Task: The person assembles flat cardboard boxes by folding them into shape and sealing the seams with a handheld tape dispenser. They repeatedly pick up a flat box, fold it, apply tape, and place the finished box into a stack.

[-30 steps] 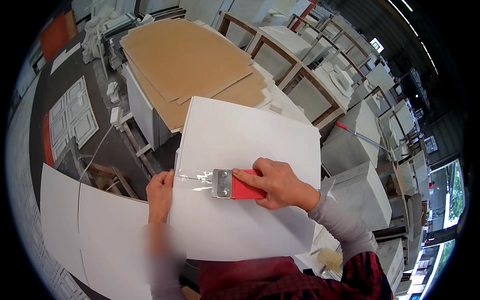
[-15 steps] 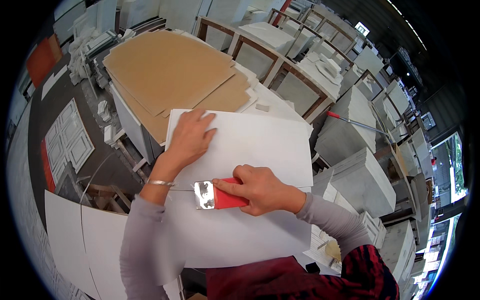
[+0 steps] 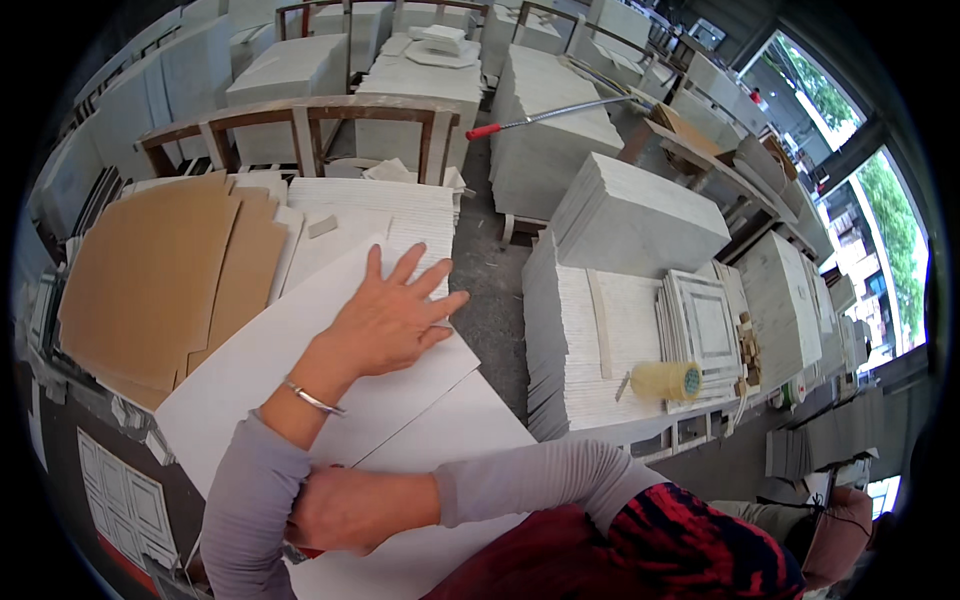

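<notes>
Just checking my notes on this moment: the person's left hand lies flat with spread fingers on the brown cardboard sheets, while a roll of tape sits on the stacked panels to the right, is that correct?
Not quite. In the head view the left hand lies flat with spread fingers on the white panel, not on the brown cardboard sheets, which lie apart to its left. The roll of tape does sit on the stacked panels to the right.

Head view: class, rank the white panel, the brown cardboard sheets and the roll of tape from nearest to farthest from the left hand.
1. White panel: directly under the left hand.
2. Brown cardboard sheets: to its left.
3. Roll of tape: far right, on stacked tiles.
</notes>
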`<action>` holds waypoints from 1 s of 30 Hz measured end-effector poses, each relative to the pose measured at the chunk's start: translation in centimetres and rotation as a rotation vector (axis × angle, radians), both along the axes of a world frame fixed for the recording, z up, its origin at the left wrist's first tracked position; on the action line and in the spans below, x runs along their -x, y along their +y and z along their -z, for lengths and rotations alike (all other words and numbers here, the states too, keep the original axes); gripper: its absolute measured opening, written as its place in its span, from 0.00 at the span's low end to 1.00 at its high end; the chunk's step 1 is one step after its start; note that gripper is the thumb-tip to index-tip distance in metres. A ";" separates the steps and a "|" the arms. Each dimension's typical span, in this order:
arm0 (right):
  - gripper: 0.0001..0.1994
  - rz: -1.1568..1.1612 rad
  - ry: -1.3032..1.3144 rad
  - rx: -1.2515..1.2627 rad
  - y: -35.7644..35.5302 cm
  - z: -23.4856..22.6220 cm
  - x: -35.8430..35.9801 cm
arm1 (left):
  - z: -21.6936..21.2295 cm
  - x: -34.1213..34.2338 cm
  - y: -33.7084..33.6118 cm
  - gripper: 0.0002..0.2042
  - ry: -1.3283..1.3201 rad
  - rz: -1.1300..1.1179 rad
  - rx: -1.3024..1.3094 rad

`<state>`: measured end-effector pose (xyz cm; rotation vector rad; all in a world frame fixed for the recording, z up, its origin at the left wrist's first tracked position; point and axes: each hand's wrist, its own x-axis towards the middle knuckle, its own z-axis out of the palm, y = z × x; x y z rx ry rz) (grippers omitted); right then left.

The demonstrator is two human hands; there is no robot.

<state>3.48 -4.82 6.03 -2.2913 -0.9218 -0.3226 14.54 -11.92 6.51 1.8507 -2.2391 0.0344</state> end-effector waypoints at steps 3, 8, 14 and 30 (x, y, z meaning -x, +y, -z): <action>0.08 -0.022 -0.013 -0.003 -0.1 0.2 0.8 | 1.1 1.3 -2.0 0.14 0.002 0.044 -0.180; 0.10 0.137 -0.065 0.148 1.8 1.6 1.5 | 1.9 1.5 -0.7 0.12 0.078 0.019 -0.281; 0.14 0.108 -0.067 0.255 0.7 1.5 2.0 | 2.8 2.3 -0.4 0.09 0.104 0.044 -0.170; 0.37 0.208 0.158 0.532 -31.5 -0.3 10.9 | 3.6 1.8 1.4 0.06 0.200 -0.053 -0.082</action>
